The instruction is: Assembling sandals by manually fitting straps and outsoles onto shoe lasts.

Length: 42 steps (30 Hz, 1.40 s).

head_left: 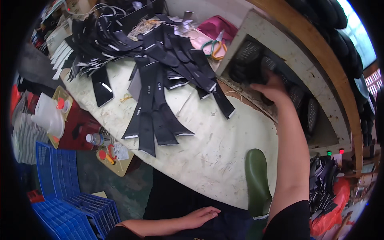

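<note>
My right hand (273, 89) reaches into a wooden compartment (320, 76) at the right, thumb spread away from the fingers. Around it sit several dark, shoe-shaped pieces (296, 96) with rows of pale dots; its fingertips are partly hidden among them, and no hold on one shows. My left hand (202, 217) lies flat over my dark clothing below the table edge, fingers stretched and holding nothing. A green shoe last (257, 172) stands at the table's near edge, beside my right forearm.
Black strips (154, 96) with white ends lie heaped across the worn table (208, 148). Scissors (218, 47) with green and orange handles rest at the back by a pink cloth (218, 27). Blue crates (76, 208), a bottle (98, 139) and a phone-like black slab (103, 87) are at left.
</note>
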Available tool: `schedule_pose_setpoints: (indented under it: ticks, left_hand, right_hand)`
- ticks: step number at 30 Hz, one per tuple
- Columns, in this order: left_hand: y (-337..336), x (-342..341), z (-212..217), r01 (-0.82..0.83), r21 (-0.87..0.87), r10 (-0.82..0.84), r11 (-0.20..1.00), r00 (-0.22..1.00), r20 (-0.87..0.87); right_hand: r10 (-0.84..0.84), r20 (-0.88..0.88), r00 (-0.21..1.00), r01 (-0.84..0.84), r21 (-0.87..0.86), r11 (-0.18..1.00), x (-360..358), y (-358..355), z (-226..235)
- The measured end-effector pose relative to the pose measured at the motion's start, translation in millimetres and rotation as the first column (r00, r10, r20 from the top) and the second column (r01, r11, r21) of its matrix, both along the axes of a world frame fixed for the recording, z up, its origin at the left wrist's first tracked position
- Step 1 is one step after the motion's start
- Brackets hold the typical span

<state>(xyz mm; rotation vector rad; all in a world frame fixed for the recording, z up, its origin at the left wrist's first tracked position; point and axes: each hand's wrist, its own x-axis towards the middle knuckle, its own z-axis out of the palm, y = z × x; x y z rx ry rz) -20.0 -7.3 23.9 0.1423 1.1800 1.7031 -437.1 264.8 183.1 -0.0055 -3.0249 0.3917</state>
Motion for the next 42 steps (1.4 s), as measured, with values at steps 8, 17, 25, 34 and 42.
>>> schedule_pose_setpoints:
  ticks: [8,17,25,34,42]
  left_hand:
    - [4,2,1,0.022,0.036,-0.025,0.999,0.994,0.103]
    - [14,10,75,-0.333,0.329,0.41,0.884,0.89,-0.201]
    - [12,-12,122,-0.791,0.408,0.641,0.456,0.61,0.466]
    - [3,14,86,-0.759,0.058,0.761,0.649,0.649,-0.014]
    - [14,17,92,-0.753,0.057,0.744,0.655,0.657,0.124]
  right_hand:
    - [-0.29,-0.058,0.955,0.219,-0.52,0.826,54,76,9]
    - [-0.243,0.205,0.948,0.08,-0.894,-0.441,370,-6,37]
    - [-0.202,-0.12,0.972,-0.044,-0.936,0.348,481,-86,28]
    - [-0.466,0.023,0.884,0.436,-0.394,0.809,438,-25,-18]
    - [-0.254,0.228,0.94,0.302,-0.901,0.31,485,-57,4]
